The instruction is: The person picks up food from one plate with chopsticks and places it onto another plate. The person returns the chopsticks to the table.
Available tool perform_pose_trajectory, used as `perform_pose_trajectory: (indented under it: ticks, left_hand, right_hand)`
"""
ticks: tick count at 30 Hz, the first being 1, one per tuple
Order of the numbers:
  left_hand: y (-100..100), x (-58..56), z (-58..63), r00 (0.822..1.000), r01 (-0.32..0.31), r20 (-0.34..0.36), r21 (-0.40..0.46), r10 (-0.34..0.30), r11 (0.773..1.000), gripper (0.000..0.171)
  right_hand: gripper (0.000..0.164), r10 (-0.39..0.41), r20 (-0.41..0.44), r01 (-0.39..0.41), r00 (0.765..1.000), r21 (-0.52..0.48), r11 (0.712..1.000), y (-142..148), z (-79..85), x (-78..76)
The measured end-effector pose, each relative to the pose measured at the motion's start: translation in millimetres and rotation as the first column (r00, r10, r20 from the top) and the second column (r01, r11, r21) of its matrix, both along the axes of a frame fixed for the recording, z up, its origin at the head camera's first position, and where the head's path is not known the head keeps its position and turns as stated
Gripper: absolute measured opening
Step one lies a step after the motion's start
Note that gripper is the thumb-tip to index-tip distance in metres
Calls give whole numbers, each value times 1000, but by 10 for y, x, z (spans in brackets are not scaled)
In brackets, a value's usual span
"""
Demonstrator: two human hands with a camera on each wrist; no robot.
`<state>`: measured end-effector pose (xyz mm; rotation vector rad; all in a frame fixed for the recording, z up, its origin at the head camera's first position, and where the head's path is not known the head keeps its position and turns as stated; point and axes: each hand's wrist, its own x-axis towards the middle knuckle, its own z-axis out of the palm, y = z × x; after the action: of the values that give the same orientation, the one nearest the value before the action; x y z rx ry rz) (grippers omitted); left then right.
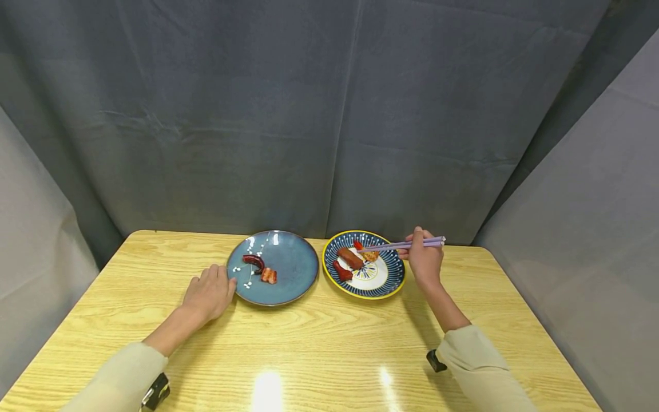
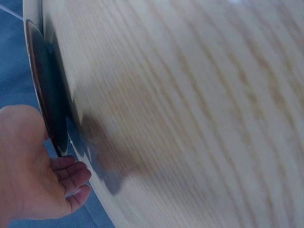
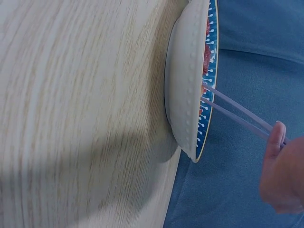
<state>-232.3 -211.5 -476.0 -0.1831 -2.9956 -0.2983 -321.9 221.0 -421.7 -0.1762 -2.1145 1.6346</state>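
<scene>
At the left side of the round blue plate (image 1: 288,263), my left hand (image 1: 210,292) holds the rim, thumb over the edge and fingers bent at its outer side. In the left wrist view the plate (image 2: 50,95) hides part of the thumb. A dark red curved piece of food (image 1: 254,262) and a small orange-red ridged piece (image 1: 269,276) lie on it. My right hand (image 1: 425,258) grips lilac chopsticks (image 1: 396,245) over the yellow-rimmed patterned dish (image 1: 393,277). Their tips are beside a small red piece (image 1: 357,245) and a golden-brown piece (image 1: 370,256).
The patterned dish also holds a brown oblong piece (image 1: 350,258) and a reddish-brown piece (image 1: 342,271). Both dishes stand near the far edge of the wooden table (image 1: 309,343). A grey curtain (image 1: 257,143) hangs right behind; pale cloth (image 1: 597,229) hangs at the sides.
</scene>
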Motion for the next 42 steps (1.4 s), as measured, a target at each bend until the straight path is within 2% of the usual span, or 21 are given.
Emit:
perform_pose_trajectory:
  ticks: [5, 17, 28, 34, 42]
  left_hand:
    - [4, 3, 0, 1000, -1, -24, 18, 2, 1000, 31]
    - [9, 3, 13, 1000, -2, -12, 17, 3, 1000, 32]
    - [14, 19, 38, 1000, -4, 1, 23, 4, 1000, 32]
    - [6, 11, 14, 1000, -5, 0, 32, 5, 999, 32]
    - [6, 1, 6, 1000, -1, -15, 28, 2, 1000, 31]
  right_hand:
    - [45, 19, 0, -19, 1000, 1, 1000, 3, 3, 17]
    - [46, 66, -5, -66, 998, -51, 997, -4, 71, 67]
    - [37, 201, -28, -203, 979, -136, 970, -138, 232, 157]
    - [34, 318, -15, -316, 948, -172, 933, -262, 326, 238]
    - [35, 479, 21, -471, 877, -149, 869, -399, 377, 302]
